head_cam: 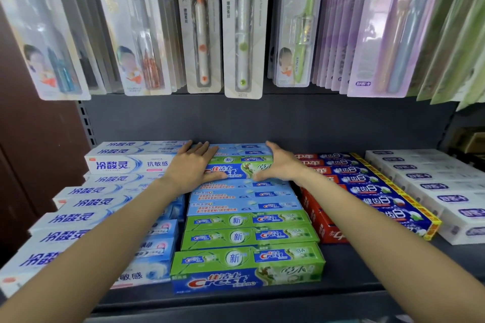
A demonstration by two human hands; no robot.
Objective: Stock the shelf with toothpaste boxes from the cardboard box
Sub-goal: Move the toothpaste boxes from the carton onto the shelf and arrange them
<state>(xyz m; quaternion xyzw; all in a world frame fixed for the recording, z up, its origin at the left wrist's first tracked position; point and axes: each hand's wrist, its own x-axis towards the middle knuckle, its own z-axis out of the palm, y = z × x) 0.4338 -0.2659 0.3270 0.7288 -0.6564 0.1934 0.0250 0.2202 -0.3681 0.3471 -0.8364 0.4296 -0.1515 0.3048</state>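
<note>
Left stack: white/blue toothpaste boxes, glossy card, long flat rectangles, stepped in rows down toward shelf front, far-left column
Left hand: fingers straight & spread flat, palm down on top of rear Crest stack, left end; thumb along front face of green/blue Crest box; pressing, not curled round anything
Held box: said Crest box, top of rear pile, centre column near back panel; braced betw. both hands, lying flat, long side facing out
Right hand: fingers straight, wide open, laid over right end of same box; thumb low on front face, fingertips reaching back edge; touching only, no pinch
Centre column: blue Crest boxes in mid rows, green Crest boxes in front rows, shiny printed card, square edges, stacked flat; front one at shelf lip
Right of centre: red/blue boxes w/ yellow strip on end, tight row angled back, just beside Crest column
Far right: white boxes w/ purple logo, matte-looking, rows side by side
Shelf: dark grey metal, smooth, bare patch front right
Above: toothbrush blister packs hanging, clear plastic over card, long narrow shapes
Cardboard box: not visible in view
</note>
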